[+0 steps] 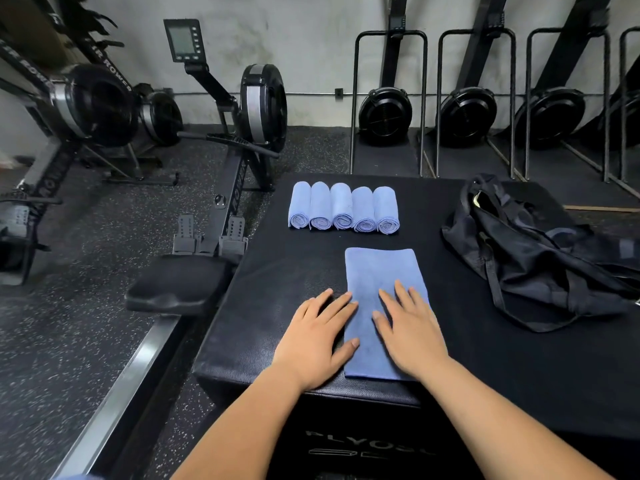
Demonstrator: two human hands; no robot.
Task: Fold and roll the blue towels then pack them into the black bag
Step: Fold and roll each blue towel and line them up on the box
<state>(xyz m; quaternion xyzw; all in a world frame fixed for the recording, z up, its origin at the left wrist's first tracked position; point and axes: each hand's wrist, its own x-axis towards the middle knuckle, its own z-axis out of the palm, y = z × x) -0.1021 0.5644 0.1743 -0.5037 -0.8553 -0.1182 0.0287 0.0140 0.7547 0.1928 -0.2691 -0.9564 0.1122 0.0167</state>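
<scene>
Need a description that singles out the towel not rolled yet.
Start at the black box on the gym floor. Five rolled towels sit in a row toward its far side; the sixth towel lies nearer the person. It alone is a flat folded strip, with the right hand flat on it and the left hand at its edge.

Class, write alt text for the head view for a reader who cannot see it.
On a black box, a right hand lies flat on a folded blue towel, the left hand at its edge. Behind sit five rolled blue towels; a black bag lies right.
</scene>
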